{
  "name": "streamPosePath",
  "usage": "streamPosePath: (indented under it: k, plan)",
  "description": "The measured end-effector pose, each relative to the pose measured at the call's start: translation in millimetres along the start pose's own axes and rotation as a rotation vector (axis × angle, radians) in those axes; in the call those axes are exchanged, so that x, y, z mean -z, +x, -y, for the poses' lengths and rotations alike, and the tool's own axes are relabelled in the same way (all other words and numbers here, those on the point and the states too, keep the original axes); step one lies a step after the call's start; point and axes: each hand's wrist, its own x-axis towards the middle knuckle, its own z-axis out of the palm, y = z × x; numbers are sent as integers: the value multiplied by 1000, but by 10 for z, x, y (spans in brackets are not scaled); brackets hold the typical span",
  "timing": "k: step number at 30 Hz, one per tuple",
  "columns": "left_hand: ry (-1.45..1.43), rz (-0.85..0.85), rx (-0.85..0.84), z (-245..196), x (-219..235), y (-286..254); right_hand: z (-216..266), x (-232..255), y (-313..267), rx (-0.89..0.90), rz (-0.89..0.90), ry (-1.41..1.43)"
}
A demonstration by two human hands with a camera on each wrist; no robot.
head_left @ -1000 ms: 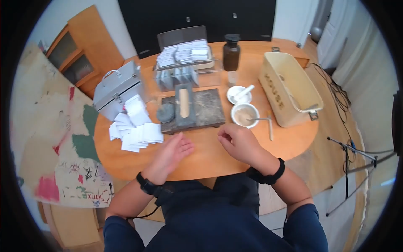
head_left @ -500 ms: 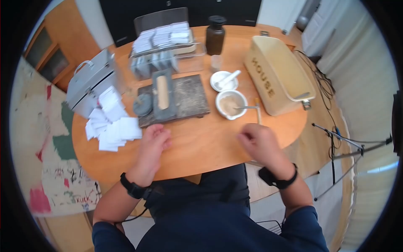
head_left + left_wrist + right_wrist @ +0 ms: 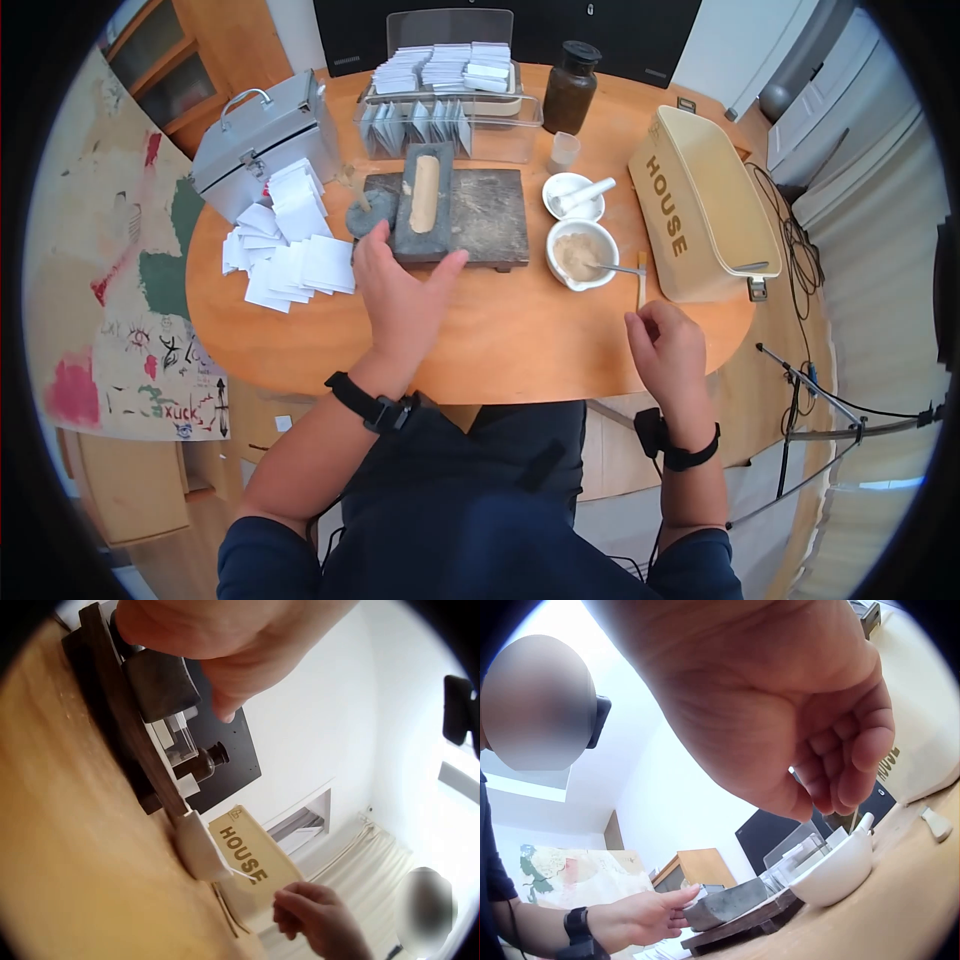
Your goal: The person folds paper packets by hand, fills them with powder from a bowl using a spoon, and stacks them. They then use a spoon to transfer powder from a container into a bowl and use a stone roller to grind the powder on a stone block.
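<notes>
My left hand (image 3: 405, 300) has its fingers and thumb spread at the near end of a grey stone block (image 3: 405, 225) with a long trough of tan powder (image 3: 425, 195); whether it touches the block is unclear. The block lies on a dark board (image 3: 490, 220), beside a round grey stone piece (image 3: 368, 215). My right hand (image 3: 670, 350), fingers loosely curled and holding nothing, hovers near the lower end of a small wooden-handled brush (image 3: 641, 285). A white bowl (image 3: 556, 268) of tan powder with a metal spoon (image 3: 618, 268) stands to its left.
White paper packets (image 3: 285, 270) lie at the left by a grey metal case (image 3: 270, 140). Behind stand a clear box (image 3: 490, 140) of packets, a dark jar (image 3: 570, 95) and a small clear cup (image 3: 563, 150). A mortar (image 3: 560, 190) and cream HOUSE bin (image 3: 665, 220) are at the right.
My left hand has moved forward to the stone block, and its fingers have spread. My right hand has moved right, away from the left, staying loosely curled. The head view has shifted.
</notes>
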Motion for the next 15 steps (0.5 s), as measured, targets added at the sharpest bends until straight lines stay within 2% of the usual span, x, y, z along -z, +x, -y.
streamPosePath:
  k: [1, 2, 5, 7, 11, 13, 15]
  plan:
    - [71, -69, -95, 12, -73, 4, 18, 11, 1, 6, -28, 29]
    - [67, -66, -98, 3, -140, -3, 2, 12, -22, 2, -31, 25]
    - [182, -128, -51, -11, -253, 18, -23, -13, -64, -13, 13, 105]
    - [152, -151, 39, -30, -300, 21, -57, -12, -100, -10, 26, 111]
    - [150, -192, 75, -84, -374, 19, -162, -28, -167, -24, 36, 127]
    - [90, -193, 170, -124, -379, 26, -222, -24, -193, -35, 31, 135]
    - [92, -221, 153, -125, -401, 39, -268, -17, -196, -46, 18, 145]
